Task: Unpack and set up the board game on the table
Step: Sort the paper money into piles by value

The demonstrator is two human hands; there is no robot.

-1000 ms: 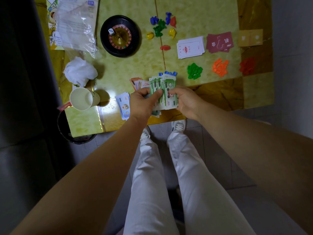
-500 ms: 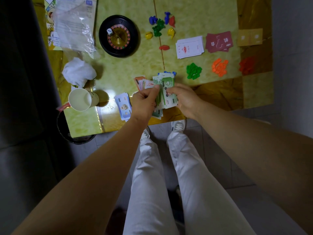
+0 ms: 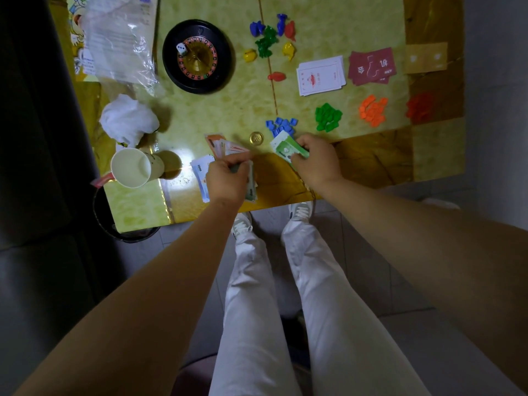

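Over the near edge of the table (image 3: 371, 164), my left hand (image 3: 227, 180) grips a stack of play money, mostly hidden under its fingers. A small bundle of green banknotes (image 3: 285, 148) is pinched in my right hand (image 3: 315, 160), a little to the right and apart from the left. A gold coin (image 3: 256, 138) lies between them. Orange notes (image 3: 225, 147) and blue notes (image 3: 200, 172) lie on the table by my left hand. Blue tokens (image 3: 281, 125), green tokens (image 3: 328, 117), orange tokens (image 3: 373, 110) and red tokens (image 3: 420, 107) sit in piles.
A black roulette wheel (image 3: 197, 57) with a die stands at the back. Coloured pawns (image 3: 270, 38), white cards (image 3: 320, 75), red cards (image 3: 371, 65) and yellow cards (image 3: 425, 58) lie beyond. A paper cup (image 3: 134, 167), crumpled tissue (image 3: 128, 120) and plastic wrap (image 3: 123, 38) sit left.
My hands have pulled apart. The right hand took green notes off the stack and moved right, while the left kept the rest. The gold coin and blue tokens are now uncovered.
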